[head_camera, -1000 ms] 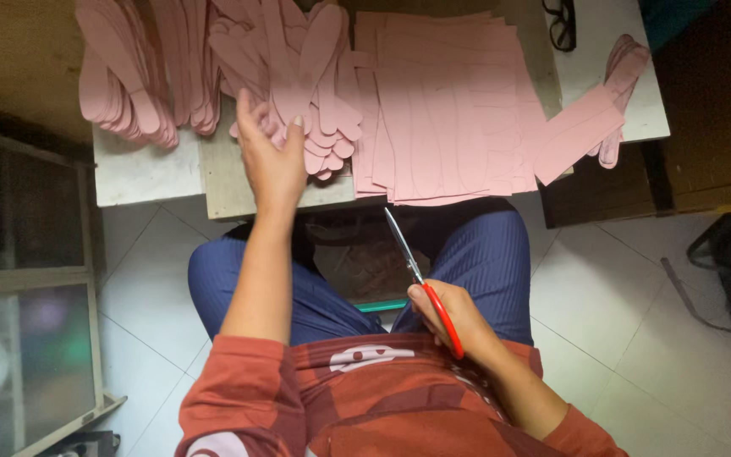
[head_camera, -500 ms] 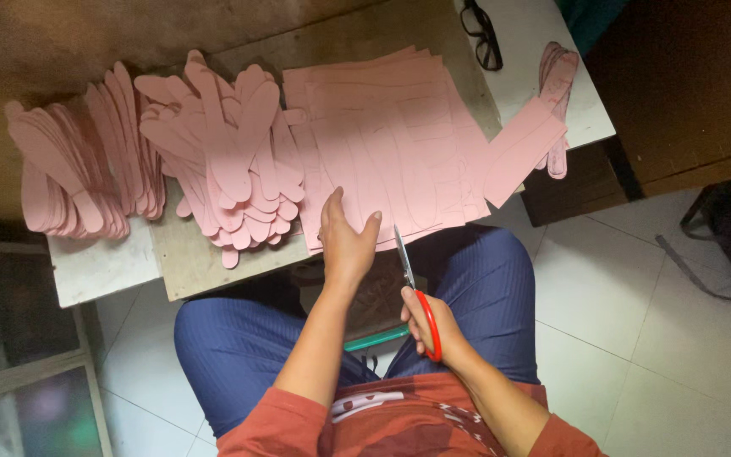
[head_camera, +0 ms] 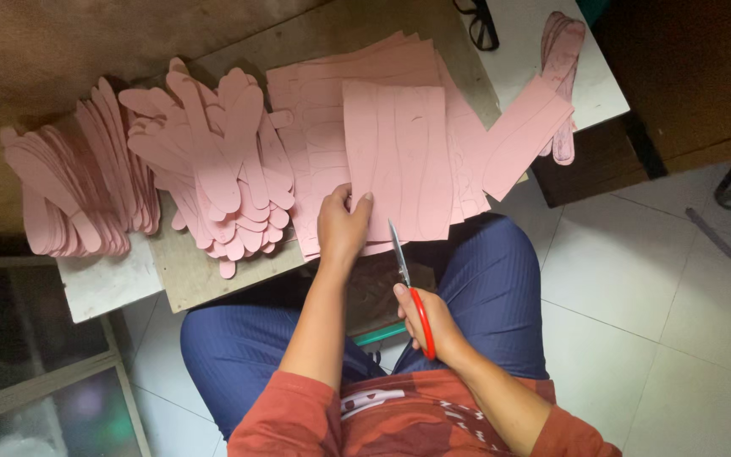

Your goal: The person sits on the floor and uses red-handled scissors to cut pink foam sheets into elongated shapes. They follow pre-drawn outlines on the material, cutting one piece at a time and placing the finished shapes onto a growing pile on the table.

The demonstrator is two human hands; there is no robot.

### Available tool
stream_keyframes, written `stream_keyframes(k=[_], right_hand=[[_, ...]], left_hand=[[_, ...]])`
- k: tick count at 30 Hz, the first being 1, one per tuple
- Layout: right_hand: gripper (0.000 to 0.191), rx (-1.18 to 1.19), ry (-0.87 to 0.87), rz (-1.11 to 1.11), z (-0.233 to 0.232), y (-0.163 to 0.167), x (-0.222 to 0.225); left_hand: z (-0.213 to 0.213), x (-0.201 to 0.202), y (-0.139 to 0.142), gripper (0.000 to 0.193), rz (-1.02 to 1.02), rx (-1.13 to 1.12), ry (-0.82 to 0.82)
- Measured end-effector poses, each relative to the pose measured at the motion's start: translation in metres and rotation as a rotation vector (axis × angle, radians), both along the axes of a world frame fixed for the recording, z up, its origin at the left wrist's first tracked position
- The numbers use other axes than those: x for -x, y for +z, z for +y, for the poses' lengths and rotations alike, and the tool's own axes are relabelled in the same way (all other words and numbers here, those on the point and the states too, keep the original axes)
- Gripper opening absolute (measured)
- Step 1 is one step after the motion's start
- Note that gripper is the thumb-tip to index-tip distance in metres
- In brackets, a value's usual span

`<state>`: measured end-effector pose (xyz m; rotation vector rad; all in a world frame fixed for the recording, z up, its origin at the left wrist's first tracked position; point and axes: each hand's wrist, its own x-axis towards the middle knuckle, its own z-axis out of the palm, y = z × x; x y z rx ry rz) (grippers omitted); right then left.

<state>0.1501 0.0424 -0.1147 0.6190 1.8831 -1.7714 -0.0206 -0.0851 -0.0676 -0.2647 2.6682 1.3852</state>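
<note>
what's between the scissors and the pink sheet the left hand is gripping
Nothing visible. The scissors in the right hand point up at the pink sheet, their tips just below its lower edge, beside the left hand.

Matt pink paper sheet (head_camera: 399, 161), scissors (head_camera: 408, 288) with metal blades, glossy red plastic handles, rough wooden board (head_camera: 205, 275)

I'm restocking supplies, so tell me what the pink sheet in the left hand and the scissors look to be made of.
Pink sheet: apparently thin matte foam or card, held by the left hand. It stays flat, shows no gloss and carries faint traced outlines; which of the two is unclear.
Scissors: pale metal-looking blades catching light, with smooth red handles, likely plastic, in the right hand.
</note>
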Motion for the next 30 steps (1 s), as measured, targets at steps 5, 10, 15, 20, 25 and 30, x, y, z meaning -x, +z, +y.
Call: stream_keyframes(k=[5,10,15,20,25,30], right_hand=[[0.056,0.025,-0.081,0.069,-0.001,-0.002,-0.003],[0.056,-0.018,-0.059,0.021,-0.001,0.003,-0.002],[0.062,-0.057,-0.036,-0.036,-0.002,0.010,0.002],[0.062,-0.025,-0.040,-0.051,-0.001,0.009,0.003],[0.059,0.004,-0.059,-0.002,0.001,0.003,0.002],[0.060,-0.054,-0.031,0.024,0.000,0.006,0.001]], left_hand=[[0.010,-0.010,-0.004,0.032,0.207,-0.152,-0.024],[-0.022,0.001,0.001,0.038,-0.033,0.085,0.097],[-0.028,-0.008,-0.013,0.063,0.308,0.367,-0.035],[-0.022,-0.011,-0.009,0.069,0.188,0.125,0.032],[-0.023,-0.006,0.015,0.090,-0.046,-0.142,0.215],[-0.020,-0.006,0.016,0.055,-0.104,-0.461,0.163]])
